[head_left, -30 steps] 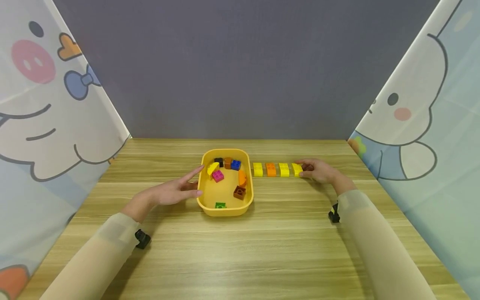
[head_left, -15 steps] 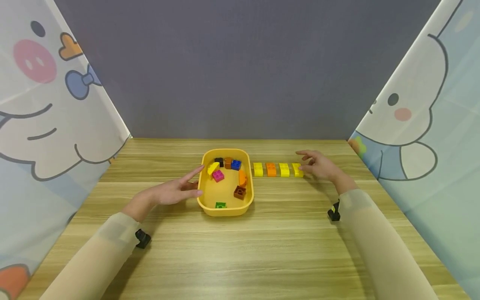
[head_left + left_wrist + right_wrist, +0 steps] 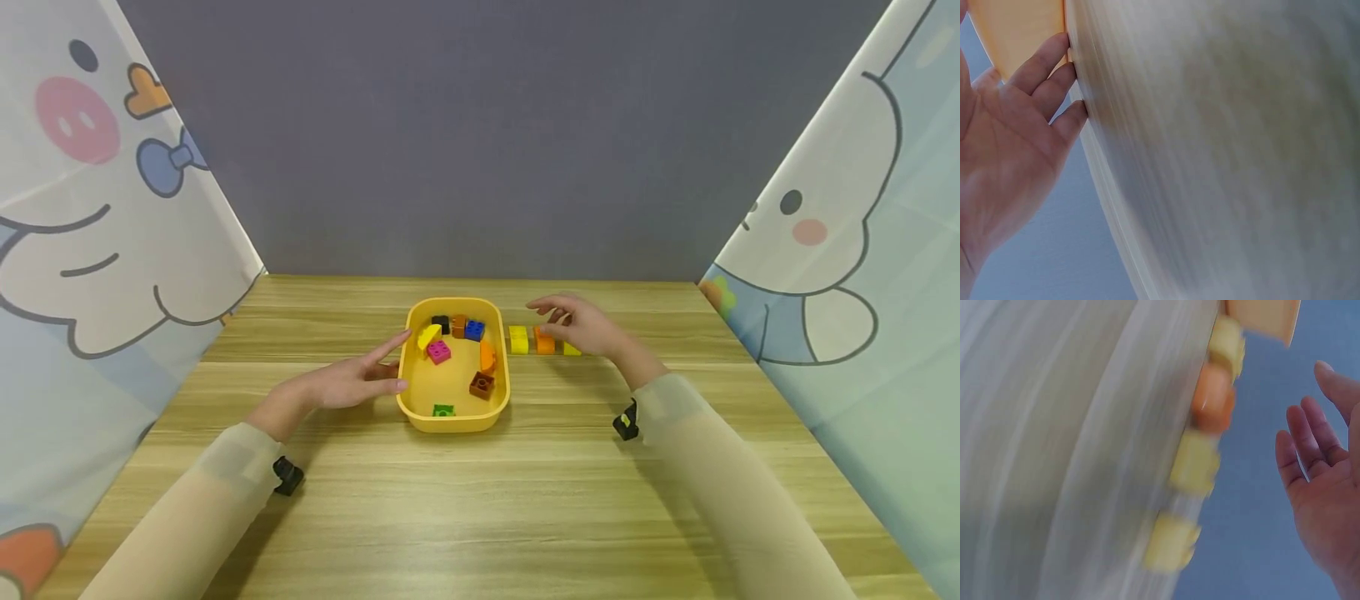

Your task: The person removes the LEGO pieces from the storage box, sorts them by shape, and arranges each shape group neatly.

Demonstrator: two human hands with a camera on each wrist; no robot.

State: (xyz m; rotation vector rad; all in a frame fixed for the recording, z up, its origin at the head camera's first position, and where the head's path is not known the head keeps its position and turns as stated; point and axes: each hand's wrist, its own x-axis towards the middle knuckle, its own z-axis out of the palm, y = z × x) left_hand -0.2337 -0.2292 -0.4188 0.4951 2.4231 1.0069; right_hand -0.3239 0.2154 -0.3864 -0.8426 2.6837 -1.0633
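Observation:
My left hand [image 3: 337, 385] rests with spread, extended fingers against the left side of a yellow tray [image 3: 453, 425]. Several toy bricks stand in a row on the table to the right of the tray. Nearest the tray is a yellow brick [image 3: 518, 340], then an orange brick [image 3: 544, 344] and another yellow brick [image 3: 572, 349], partly covered by my right hand [image 3: 585, 327]. The end yellow brick [image 3: 1170, 544] shows in the right wrist view but is hidden in the head view. Over the row, my right hand has loosely bent fingers with nothing in them.
Inside the tray lie a pink brick [image 3: 439, 352], a blue brick [image 3: 474, 331], a brown brick [image 3: 482, 384], a green brick [image 3: 443, 411] and other pieces. Behind the wooden table [image 3: 450, 517] rises a grey panel [image 3: 480, 142]; printed cloths flank it.
My right hand has let go of the end yellow brick, lifted off, and moved left over the row towards the tray. My left hand has stayed at the tray.

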